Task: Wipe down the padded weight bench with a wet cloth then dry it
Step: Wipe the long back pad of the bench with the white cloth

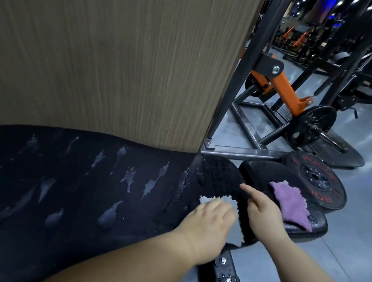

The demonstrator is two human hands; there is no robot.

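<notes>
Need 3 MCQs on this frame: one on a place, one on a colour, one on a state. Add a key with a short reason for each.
1. Where does the purple cloth lie?
A. on the floor
B. on the small pad
C. hung on the orange machine arm

2. What colour is the lettering on the flat weight plate?
A. red
B. white
C. yellow

3. What is the surface of the big bench pad like?
A. dry all over
B. patched with wet blotches
C. covered by a towel

Key: 1 B, the cloth drapes over that pad's top. 2 A, red letters ring the hub. 3 B, pale wet-looking blotches dot the black padding.
</notes>
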